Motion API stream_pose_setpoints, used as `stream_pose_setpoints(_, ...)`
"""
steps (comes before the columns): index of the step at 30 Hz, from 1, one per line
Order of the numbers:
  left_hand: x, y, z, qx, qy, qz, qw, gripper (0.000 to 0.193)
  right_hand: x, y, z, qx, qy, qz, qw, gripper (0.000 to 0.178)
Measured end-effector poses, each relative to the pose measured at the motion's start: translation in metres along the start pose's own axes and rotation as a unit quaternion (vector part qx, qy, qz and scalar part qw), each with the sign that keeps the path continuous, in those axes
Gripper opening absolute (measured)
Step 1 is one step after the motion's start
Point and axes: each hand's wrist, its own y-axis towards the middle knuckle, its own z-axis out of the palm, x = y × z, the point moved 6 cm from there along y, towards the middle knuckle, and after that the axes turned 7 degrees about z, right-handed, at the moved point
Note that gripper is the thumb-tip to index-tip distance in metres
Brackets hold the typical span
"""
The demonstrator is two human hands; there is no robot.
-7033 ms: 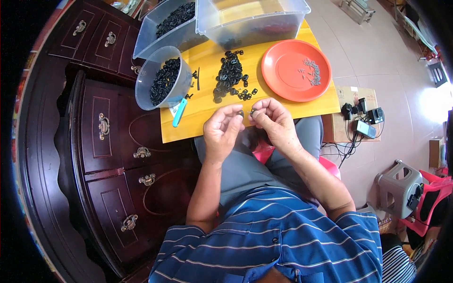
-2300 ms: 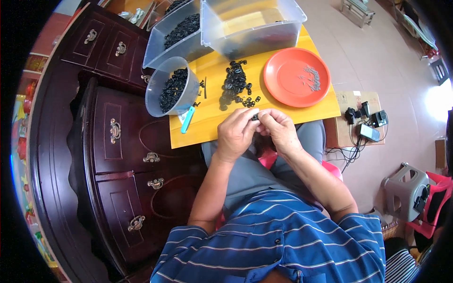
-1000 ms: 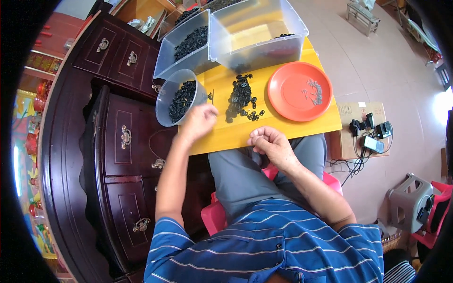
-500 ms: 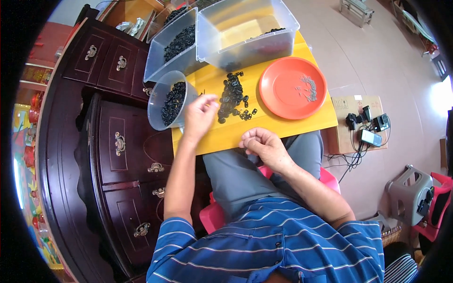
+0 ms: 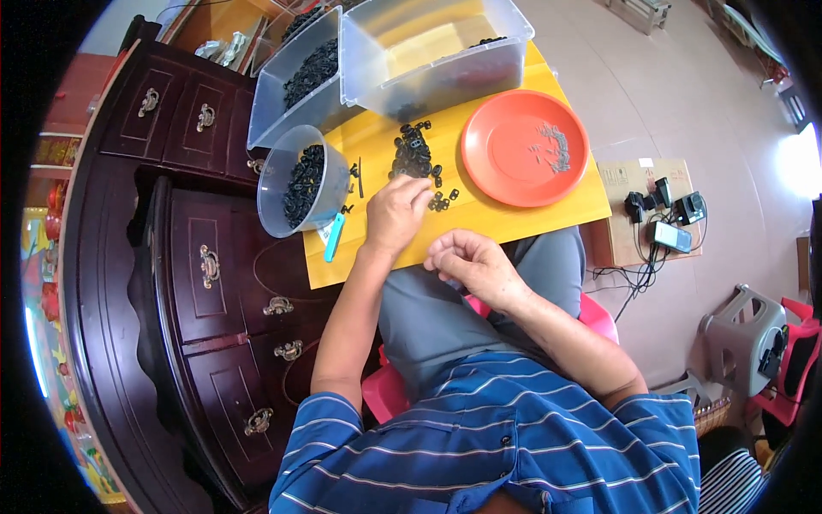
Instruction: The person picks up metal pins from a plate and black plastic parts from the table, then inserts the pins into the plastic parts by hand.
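Note:
My left hand (image 5: 397, 212) is over the near edge of a pile of small black plastic pieces (image 5: 413, 152). Its fingers are curled together, and whatever lies between them is hidden. Closer to my lap, my right hand (image 5: 473, 262) is closed with thumb and forefinger pinched; I cannot make out what it holds. A few black oval pieces with two holes (image 5: 442, 201) lie loose just right of my left fingertips. To the right, an orange-red plate (image 5: 497, 163) carries many small grey metal pieces (image 5: 558, 151).
A round clear tub (image 5: 272, 201) of black parts stands at the yellow board's (image 5: 531, 214) left edge, beside a turquoise-handled tool (image 5: 335, 238). Two clear bins (image 5: 437, 86) stand behind. A dark wooden cabinet (image 5: 214, 283) borders the left; a cardboard box (image 5: 612, 236) with electronics is at right.
My left hand has moved right, from beside the round tub to the black pile. The turquoise-handled tool has come into view. My right hand stays nearly where it was, still pinched.

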Motion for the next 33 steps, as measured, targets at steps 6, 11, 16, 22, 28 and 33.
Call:
stream_pose_setpoints(6,0.002,0.003,0.009,0.03,0.042,0.009,0.999,0.009,0.003,-0.001,0.0,0.002,0.002,0.004,1.0,0.015)
stream_pose_setpoints(11,0.0,0.013,0.003,-0.003,0.024,0.028,0.999,0.008,0.009,-0.003,0.001,-0.002,0.006,0.003,1.0,0.014)
stream_pose_setpoints(16,-0.002,0.017,0.007,-0.004,-0.007,0.013,1.0,0.007,0.001,-0.001,-0.001,0.012,0.004,-0.013,1.0,0.016)
stream_pose_setpoints(22,-0.01,0.014,0.015,0.059,-0.009,-0.01,0.998,0.01,0.001,-0.001,0.0,0.011,-0.009,-0.014,1.0,0.017)
stream_pose_setpoints(28,-0.022,0.015,0.025,0.093,0.021,0.009,0.995,0.017,-0.004,0.003,0.0,0.003,0.012,-0.014,1.0,0.014)
stream_pose_setpoints(33,-0.029,0.018,0.03,0.133,0.092,0.014,0.987,0.016,-0.001,0.003,0.002,0.016,0.019,-0.03,0.999,0.014)
